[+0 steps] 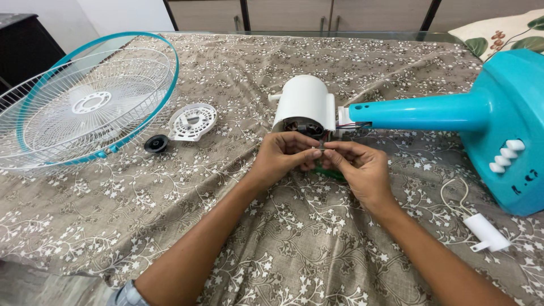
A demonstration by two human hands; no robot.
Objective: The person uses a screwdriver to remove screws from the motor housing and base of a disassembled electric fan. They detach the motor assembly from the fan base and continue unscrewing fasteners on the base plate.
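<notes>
Both hands at white cylindrical plastic fan motor housing (305, 106).
Left hand (282, 156) and right hand (360, 167) fingertips pinched together on small part, unidentifiable; teal plastic fan stand (453, 110) right of them.

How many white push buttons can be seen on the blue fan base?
3, in a slanted row on the blue fan base at the right: upper button, middle button, lower button. Others may be hidden.

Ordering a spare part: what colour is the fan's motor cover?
White, clearest in the head view: the motor cover, beside both hands.
</notes>
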